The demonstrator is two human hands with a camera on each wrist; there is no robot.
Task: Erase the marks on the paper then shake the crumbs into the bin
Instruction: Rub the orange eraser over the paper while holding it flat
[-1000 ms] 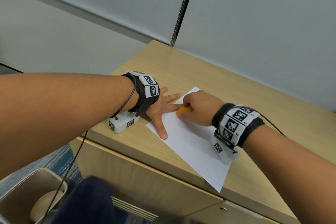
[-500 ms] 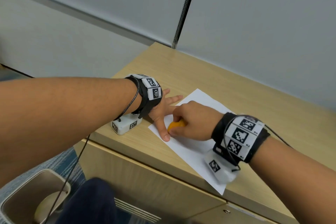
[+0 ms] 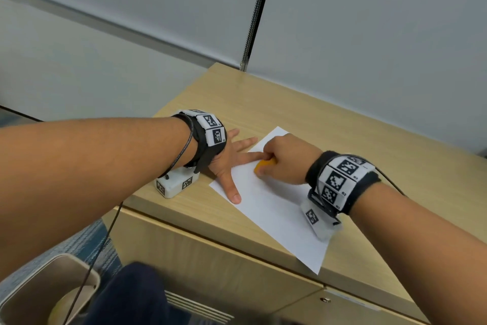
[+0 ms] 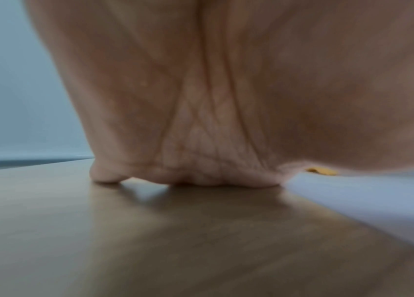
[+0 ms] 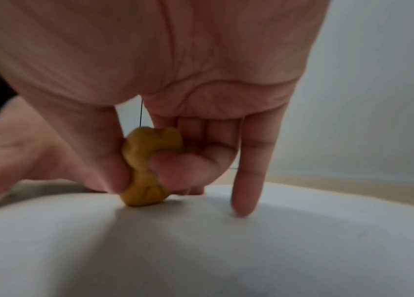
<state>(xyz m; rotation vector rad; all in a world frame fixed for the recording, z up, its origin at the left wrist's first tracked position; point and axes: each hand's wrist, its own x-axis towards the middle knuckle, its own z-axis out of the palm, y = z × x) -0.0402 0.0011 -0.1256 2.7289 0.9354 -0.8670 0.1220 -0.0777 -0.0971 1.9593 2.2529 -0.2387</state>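
A white sheet of paper (image 3: 274, 208) lies on the wooden desk (image 3: 329, 124). My left hand (image 3: 232, 161) lies flat with spread fingers, pressing the sheet's left corner; its thumb (image 3: 233, 191) points toward me. My right hand (image 3: 283, 160) pinches a lumpy orange-yellow eraser (image 3: 264, 164) between thumb and fingers and holds it against the paper. In the right wrist view the eraser (image 5: 147, 166) touches the paper (image 5: 201, 251) and the little finger (image 5: 248, 180) points down onto it. In the left wrist view my palm (image 4: 213, 120) rests on the desk beside the paper edge (image 4: 368, 195). No marks show clearly.
A beige bin (image 3: 34, 290) stands on the floor at the lower left, below the desk edge, with something pale inside. A grey partition wall (image 3: 369, 34) runs behind the desk. A drawer front (image 3: 210, 266) lies under the desk's near edge.
My right hand slid the eraser toward me and to the left half a second ago, then back away up the sheet. The left hand stayed pressed on the paper.
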